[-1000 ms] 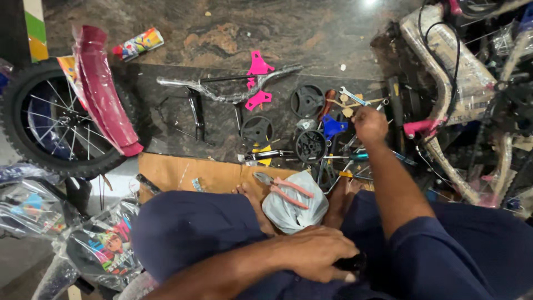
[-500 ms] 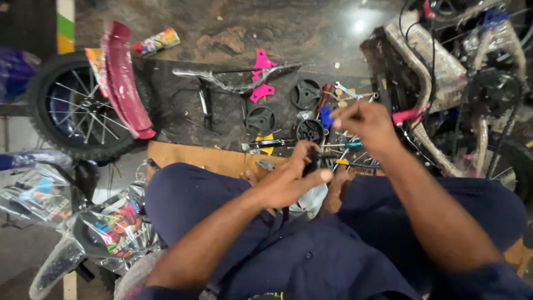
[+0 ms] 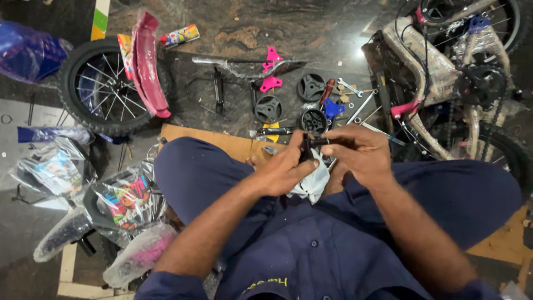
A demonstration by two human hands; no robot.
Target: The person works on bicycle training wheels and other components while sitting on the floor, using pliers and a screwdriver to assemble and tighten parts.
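Left hand (image 3: pixel 286 169) and right hand (image 3: pixel 355 153) at frame centre, both pinching a small black bicycle part (image 3: pixel 308 146), white plastic bag (image 3: pixel 312 180) beneath, black pedals (image 3: pixel 311 87) above

Dark, glossy marbled stone floor (image 3: pixel 244 28) with a bright light glare (image 3: pixel 362 53), flattened brown cardboard (image 3: pixel 222 143) underfoot.

The person wears a dark navy work shirt with short sleeves ending above the elbows, small matching buttons running down its front, and yellow stitched lettering low on the chest, toward 6 o'clock. Trousers of the same navy cloth cover both knees. The left hand (image 3: pixel 286 169) and right hand (image 3: pixel 358 153) are bare, without gloves or rings.
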